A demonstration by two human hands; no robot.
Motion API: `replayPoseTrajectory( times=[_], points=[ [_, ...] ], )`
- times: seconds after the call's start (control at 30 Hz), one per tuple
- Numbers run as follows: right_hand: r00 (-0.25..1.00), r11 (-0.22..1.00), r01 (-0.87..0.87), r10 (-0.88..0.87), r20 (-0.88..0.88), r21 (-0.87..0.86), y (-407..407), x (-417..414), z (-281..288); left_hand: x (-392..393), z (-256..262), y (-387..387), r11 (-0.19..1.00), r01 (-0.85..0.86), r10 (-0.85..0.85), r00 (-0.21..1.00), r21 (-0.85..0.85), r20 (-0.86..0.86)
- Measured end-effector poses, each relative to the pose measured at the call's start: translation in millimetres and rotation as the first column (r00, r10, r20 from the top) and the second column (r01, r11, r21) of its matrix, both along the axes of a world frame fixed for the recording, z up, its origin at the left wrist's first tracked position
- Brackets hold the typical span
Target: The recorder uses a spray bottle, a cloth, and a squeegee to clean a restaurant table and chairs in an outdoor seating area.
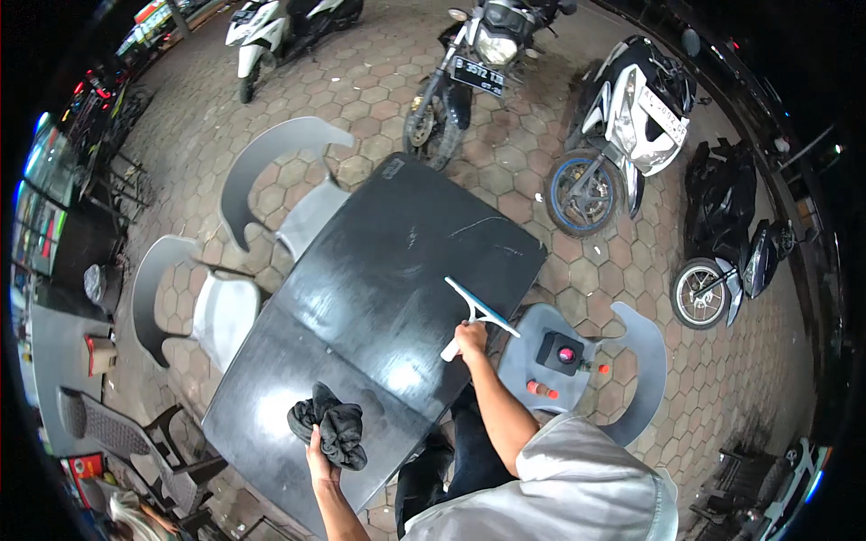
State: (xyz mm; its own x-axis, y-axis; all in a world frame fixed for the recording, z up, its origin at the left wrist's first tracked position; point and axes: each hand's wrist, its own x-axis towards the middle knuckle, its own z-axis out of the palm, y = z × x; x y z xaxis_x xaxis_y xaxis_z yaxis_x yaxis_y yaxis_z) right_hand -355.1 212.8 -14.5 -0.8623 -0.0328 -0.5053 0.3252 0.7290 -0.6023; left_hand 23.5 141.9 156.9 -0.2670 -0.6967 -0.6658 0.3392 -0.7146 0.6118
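Observation:
My right hand (471, 338) grips the white handle of a squeegee (482, 308) with a blue-edged blade, over the right side of a black table (379, 270). A bunched dark cloth (331, 426) is in my left hand (321, 460), over the near left part of the same tabletop. The table surface is glossy, with streaks and scuffs, and a seam crosses it between my hands. Whether the blade touches the surface, I cannot tell.
A grey chair (534, 321) on the right holds a black box (559, 353) and small red-capped bottles (542, 389). Two more grey chairs (311, 216) (226, 314) stand left of the table. Several parked motorcycles (497, 47) line the paving beyond; a person (135, 517) is at lower left.

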Motion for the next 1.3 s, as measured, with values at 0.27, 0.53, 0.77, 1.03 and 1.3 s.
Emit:
replayPoseTrajectory(
  times=[0.27,0.53,0.77,1.03,1.3],
  points=[
    [0.98,0.997,-0.053,0.064,0.191,-0.062,-21,166,11,170,33,54,0.98,-0.195,0.195,0.981,-0.036,0.005],
    [0.936,0.883,0.35,-0.313,0.163,-0.314,11,7,32,205,39,95,0.964,-0.264,0.267,0.96,-0.042,0.087],
    [0.639,0.356,0.753,-0.596,0.487,-0.553,-44,-85,21,177,34,100,0.918,-0.394,0.396,0.905,-0.046,0.157],
    [0.951,0.862,0.301,-0.302,0.062,-0.407,-88,-191,-22,102,26,74,0.87,-0.48,0.494,0.845,-0.114,0.204],
    [0.799,0.619,0.59,-0.356,0.484,-0.518,-214,-176,-15,60,42,67,0.84,-0.53,0.542,0.809,-0.114,0.23]
  ],
)
